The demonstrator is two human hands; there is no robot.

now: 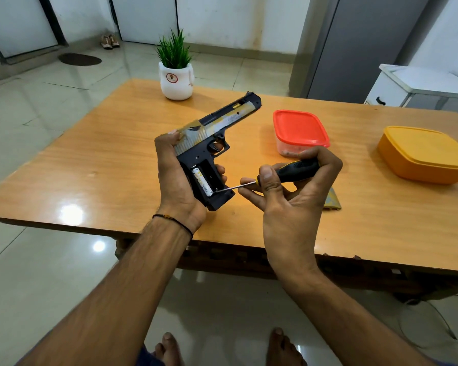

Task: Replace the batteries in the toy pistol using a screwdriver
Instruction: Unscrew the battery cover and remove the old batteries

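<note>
- Mid-frame, the left hand wraps the toy pistol, turning its open grip compartment upward so the battery shows.
- The right hand pinches the screwdriver, tip at the battery's lower end, probably to lever it out.
- The battery print and slide lettering are too blurred to read.

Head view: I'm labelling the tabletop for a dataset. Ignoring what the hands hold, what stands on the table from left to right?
In order: potted plant → clear container with red lid → yellow lidded container.
</note>
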